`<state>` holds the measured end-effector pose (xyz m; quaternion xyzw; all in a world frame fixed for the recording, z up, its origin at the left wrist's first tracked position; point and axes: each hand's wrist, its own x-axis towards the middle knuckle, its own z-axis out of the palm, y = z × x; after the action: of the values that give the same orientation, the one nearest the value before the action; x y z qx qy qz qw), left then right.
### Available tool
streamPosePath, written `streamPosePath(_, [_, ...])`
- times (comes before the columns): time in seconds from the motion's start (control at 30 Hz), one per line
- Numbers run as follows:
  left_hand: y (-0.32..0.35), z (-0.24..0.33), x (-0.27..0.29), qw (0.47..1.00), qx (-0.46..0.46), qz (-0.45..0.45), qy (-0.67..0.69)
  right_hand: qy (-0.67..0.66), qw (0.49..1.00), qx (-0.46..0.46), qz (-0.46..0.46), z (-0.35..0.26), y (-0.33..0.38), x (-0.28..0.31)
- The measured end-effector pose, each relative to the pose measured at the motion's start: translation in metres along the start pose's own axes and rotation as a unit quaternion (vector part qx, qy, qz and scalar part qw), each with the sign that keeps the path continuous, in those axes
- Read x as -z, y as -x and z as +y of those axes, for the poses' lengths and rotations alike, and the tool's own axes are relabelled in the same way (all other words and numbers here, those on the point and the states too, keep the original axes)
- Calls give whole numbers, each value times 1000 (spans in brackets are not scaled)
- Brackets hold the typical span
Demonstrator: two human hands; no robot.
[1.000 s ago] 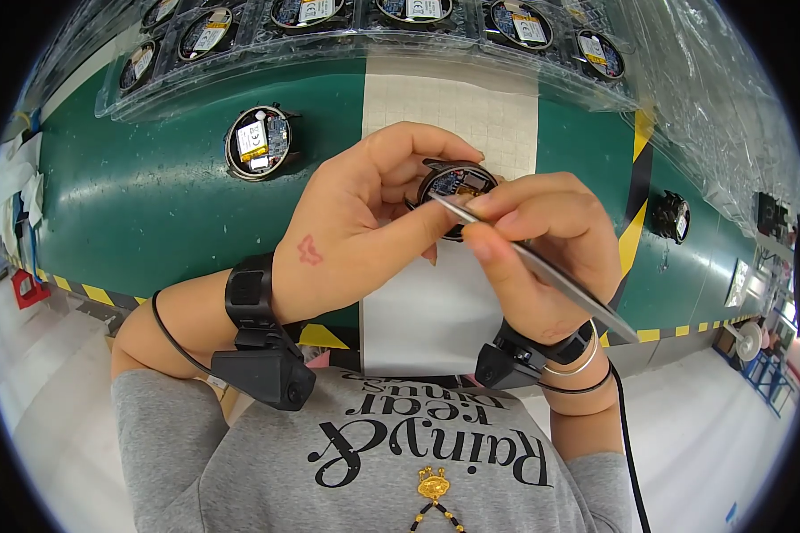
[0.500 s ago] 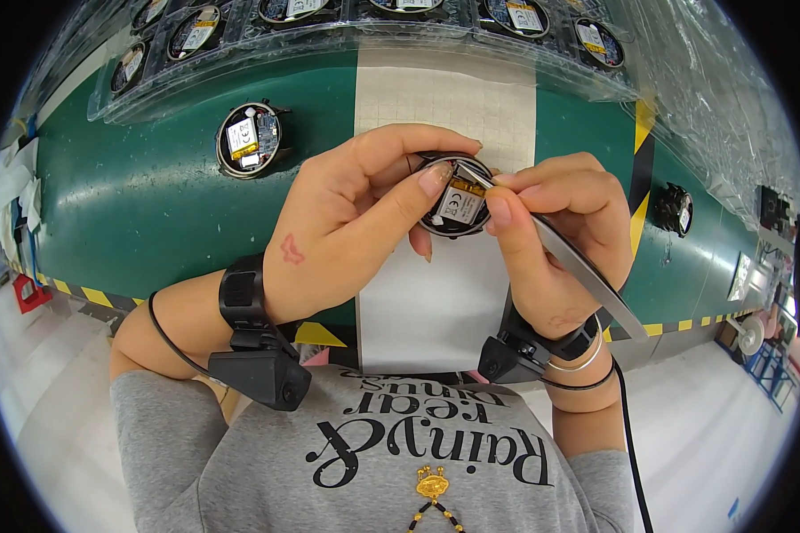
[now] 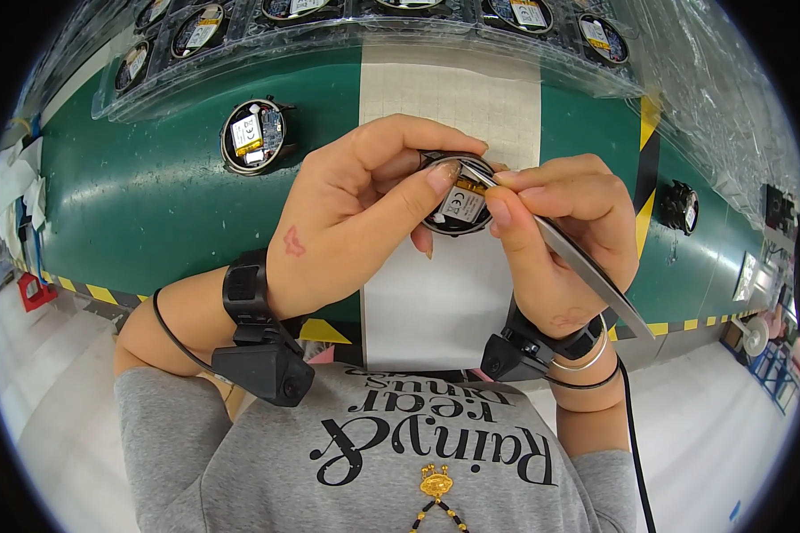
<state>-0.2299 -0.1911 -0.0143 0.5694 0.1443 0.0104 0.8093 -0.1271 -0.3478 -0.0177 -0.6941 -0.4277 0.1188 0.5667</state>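
My left hand [image 3: 356,213] reaches in from the left and cups an open watch case [image 3: 458,213], its index finger arched around the far side, its thumb laid over the left edge and a fingertip showing below the near side. My right hand [image 3: 569,222] comes in from the right, thumb and forefinger pinched on one pair of metal tweezers [image 3: 596,275]. The handle slants back toward the near right, and the tips point into the far part of the case, by the yellow-taped end of its one silver battery [image 3: 464,204]; I cannot tell whether they grip anything. The case sits in my grasp above a pale strip [image 3: 453,89] on the green worktop [image 3: 151,204].

I count two more open watches on the worktop: one to the left [image 3: 254,138], face up, and one to the right [image 3: 680,208], tipped on its side. Along the far edge, a clear plastic tray [image 3: 329,58] carries at least seven others, some cut off by the view. I wear two black wrist cameras, one per arm.
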Motion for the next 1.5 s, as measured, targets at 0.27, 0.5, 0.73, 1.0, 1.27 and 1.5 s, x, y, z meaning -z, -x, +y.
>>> streamPosePath(0.27, [0, 1, 2, 1000, 17, -15, -6, 74, 992, 101, -4, 3, -1, -1])
streamPosePath(0.5, [0, -1, 3, 998, 0, -28, 51, -24, 999, 20, -12, 0, -1, 7])
streamPosePath(0.73, [-2, 0, 11, 999, 19, -8, 33, -133, 986, -31, 98, 1, -8, 13])
streamPosePath(1.0, [-2, 6, 10, 999, -5, 40, -28, -84, 967, -236, 40, -10, -27, 33])
streamPosePath(1.27, [-4, 1, 4, 977, 17, -20, -209, -21, 952, -304, -18, 12, -13, 47])
streamPosePath(1.5, [-6, -1, 1, 978, 14, 7, -207, -36, 951, -305, -14, 18, -10, 45])
